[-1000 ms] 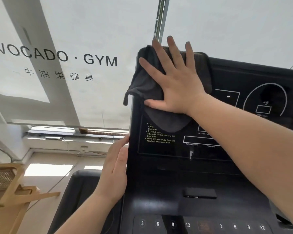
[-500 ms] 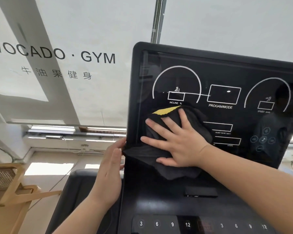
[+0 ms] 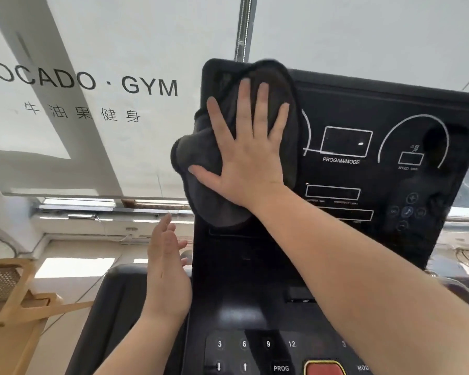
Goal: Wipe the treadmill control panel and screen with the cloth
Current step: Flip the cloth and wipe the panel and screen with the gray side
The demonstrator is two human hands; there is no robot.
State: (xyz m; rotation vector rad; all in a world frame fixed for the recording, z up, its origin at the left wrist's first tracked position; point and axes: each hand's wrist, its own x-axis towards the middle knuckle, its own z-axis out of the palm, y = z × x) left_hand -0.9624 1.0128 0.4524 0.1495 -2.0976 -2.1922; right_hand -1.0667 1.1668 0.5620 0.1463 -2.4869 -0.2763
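Against screen (image 3: 390, 104) top, R hand (image 3: 251, 158) prob. presses cloth (image 3: 201, 161).

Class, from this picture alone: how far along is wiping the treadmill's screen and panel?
Done: no patch looks cleaner. In hand: the right hand presses the cloth flat on the screen's upper left corner; the left hand hovers open. Left, likely: the screen's right side and the button panel below.

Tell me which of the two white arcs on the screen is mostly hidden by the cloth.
The left arc, beside the PROGAM/MODE box: only its right end shows past the cloth under the right hand. The right arc shows whole.
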